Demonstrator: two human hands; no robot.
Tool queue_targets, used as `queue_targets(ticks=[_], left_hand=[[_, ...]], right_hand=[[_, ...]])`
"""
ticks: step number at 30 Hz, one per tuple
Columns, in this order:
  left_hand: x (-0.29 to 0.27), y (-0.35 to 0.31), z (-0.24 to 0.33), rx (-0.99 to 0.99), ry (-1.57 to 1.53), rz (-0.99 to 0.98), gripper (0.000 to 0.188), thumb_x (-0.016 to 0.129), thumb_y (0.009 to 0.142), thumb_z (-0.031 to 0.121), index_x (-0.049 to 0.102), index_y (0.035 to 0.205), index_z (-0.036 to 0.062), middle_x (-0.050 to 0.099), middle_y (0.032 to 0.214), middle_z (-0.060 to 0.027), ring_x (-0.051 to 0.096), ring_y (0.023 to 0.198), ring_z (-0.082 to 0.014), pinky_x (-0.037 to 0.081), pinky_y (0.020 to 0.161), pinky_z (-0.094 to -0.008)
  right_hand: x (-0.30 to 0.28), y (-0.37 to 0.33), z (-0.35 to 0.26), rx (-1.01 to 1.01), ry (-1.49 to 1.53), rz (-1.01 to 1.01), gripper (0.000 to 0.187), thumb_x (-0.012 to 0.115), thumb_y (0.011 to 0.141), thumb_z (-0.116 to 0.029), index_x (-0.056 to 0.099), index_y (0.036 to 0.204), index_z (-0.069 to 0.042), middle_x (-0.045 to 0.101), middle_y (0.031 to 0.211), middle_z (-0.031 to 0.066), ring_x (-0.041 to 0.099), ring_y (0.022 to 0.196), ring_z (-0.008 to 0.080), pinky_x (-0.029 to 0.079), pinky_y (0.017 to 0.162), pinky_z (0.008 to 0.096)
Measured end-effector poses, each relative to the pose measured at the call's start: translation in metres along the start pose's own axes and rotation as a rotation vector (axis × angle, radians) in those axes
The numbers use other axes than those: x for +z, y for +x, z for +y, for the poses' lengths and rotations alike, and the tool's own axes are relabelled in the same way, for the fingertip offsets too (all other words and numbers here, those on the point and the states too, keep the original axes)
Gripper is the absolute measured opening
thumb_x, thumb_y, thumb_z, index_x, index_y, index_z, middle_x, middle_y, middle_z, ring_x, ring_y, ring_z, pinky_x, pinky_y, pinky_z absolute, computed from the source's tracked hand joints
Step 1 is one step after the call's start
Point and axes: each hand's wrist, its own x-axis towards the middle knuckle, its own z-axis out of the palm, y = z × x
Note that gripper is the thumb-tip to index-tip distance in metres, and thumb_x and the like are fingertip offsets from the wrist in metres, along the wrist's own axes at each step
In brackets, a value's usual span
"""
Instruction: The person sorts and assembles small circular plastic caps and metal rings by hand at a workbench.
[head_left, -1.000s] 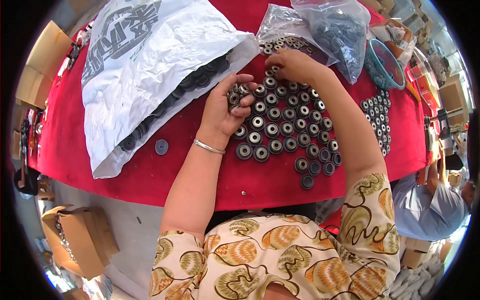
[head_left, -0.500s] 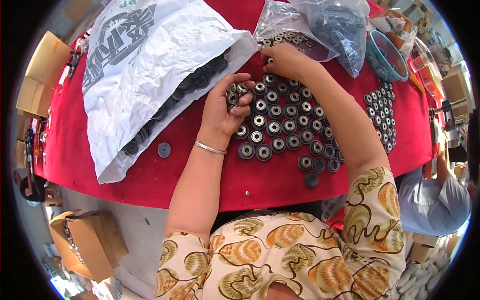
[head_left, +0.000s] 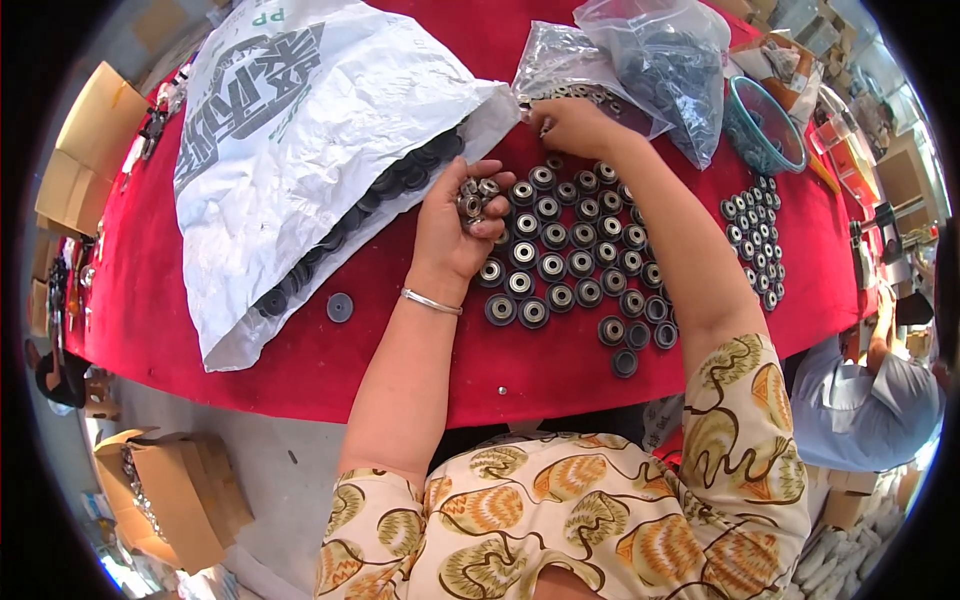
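Note:
In my left hand [head_left: 452, 222], palm up with fingers curled, lies a small heap of silvery bearings [head_left: 472, 205]. My right hand [head_left: 575, 128] reaches to the mouth of a clear bag [head_left: 552, 62] of loose bearings; a small bearing [head_left: 546, 127] shows at its pinched fingers. Below it, dark round wheels [head_left: 552, 266] stand in rough rows on the red cloth, most with a bearing in the centre. A few dark wheels [head_left: 625, 362] near the front right show no bearing.
A white sack [head_left: 330, 150] spills dark wheels at the left, with one loose wheel [head_left: 340, 307] beside it. At the back right are another clear bag [head_left: 675, 80] of dark parts and a teal basket [head_left: 765, 125]. More bearing-fitted wheels [head_left: 752, 235] lie at the right. A person [head_left: 850, 400] sits there.
My right hand has shifted slightly left and down in the picture, staying by the bag of bearings. My left hand still holds its heap. The whole view has shifted a little.

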Motion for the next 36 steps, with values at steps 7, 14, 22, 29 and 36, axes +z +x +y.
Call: queue_targets(ticks=[7, 14, 22, 29, 36], left_hand=[[0.008, -0.008, -0.002, -0.005, 0.093, 0.052, 0.041, 0.050, 0.095, 0.038, 0.054, 0.113, 0.0015, 0.061, 0.102, -0.0173, 0.056, 0.068, -0.0165, 0.036, 0.039, -0.0162], [-0.001, -0.002, 0.002, -0.002, 0.037, -0.009, 0.033, 0.047, 0.096, 0.028, 0.056, 0.111, -0.0009, 0.061, 0.100, -0.0160, 0.054, 0.067, -0.0153, 0.036, 0.038, -0.0159], [0.010, -0.005, -0.003, 0.003, 0.086, -0.044, 0.047, 0.041, 0.097, 0.044, 0.056, 0.112, 0.0017, 0.062, 0.096, -0.0133, 0.055, 0.069, -0.0154, 0.036, 0.038, -0.0162], [0.006, -0.006, 0.003, -0.043, -0.099, -0.099, 0.044, 0.044, 0.097, 0.040, 0.057, 0.113, 0.0005, 0.061, 0.103, -0.0174, 0.052, 0.067, -0.0167, 0.036, 0.039, -0.0170], [0.005, -0.009, 0.001, -0.039, -0.102, -0.102, 0.044, 0.046, 0.097, 0.036, 0.054, 0.118, -0.0013, 0.057, 0.108, -0.0197, 0.047, 0.070, -0.0166, 0.035, 0.038, -0.0153]], right_hand=[[-0.032, -0.032, -0.065, -0.090, 0.893, -0.213, 0.036, 0.063, 0.081, -0.004, 0.061, 0.117, -0.006, 0.065, 0.108, 0.0081, 0.062, 0.094, 0.0152, 0.050, 0.082, 0.0279], [-0.003, -0.032, -0.016, -0.025, -0.154, -0.105, 0.028, 0.064, 0.077, -0.010, 0.065, 0.104, -0.007, 0.064, 0.105, 0.0152, 0.060, 0.099, 0.0324, 0.049, 0.084, 0.0401], [-0.022, -0.045, -0.058, -0.191, 0.564, 0.046, 0.032, 0.067, 0.083, -0.019, 0.062, 0.110, -0.003, 0.067, 0.099, 0.0094, 0.061, 0.090, 0.0164, 0.048, 0.079, 0.0287], [-0.021, -0.018, 0.026, 0.424, -0.205, 0.134, 0.031, 0.062, 0.080, -0.026, 0.065, 0.102, -0.004, 0.065, 0.104, 0.0194, 0.061, 0.100, 0.0341, 0.048, 0.087, 0.0427], [-0.014, 0.004, 0.045, 0.372, -0.167, 0.056, 0.055, 0.073, 0.072, -0.037, 0.062, 0.113, -0.003, 0.065, 0.106, 0.0201, 0.062, 0.100, 0.0338, 0.048, 0.086, 0.0404]])
